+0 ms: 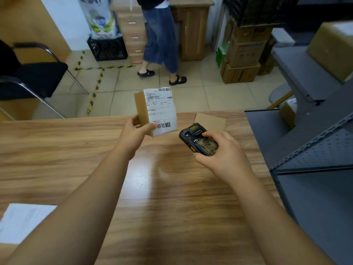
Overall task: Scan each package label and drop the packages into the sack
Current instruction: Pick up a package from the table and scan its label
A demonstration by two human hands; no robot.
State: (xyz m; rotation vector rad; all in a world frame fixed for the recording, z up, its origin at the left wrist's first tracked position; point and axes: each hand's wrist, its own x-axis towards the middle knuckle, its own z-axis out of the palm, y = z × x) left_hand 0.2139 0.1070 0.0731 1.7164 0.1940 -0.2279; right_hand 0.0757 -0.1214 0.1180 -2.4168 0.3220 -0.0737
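The left hand (136, 131) holds a small cardboard package (155, 111) upright above the far part of the wooden worktop (76, 150), thumb pinching the lower edge of its white label (160, 109), fingers wrapped behind the brown side. The label faces the camera, with barcodes at top and bottom. Just to the right and slightly lower, the right hand (223, 152) grips a black handheld scanner (198, 139), its top end near the package's lower corner, not touching it. A flat brown package (212, 120) lies on the worktop beyond the scanner.
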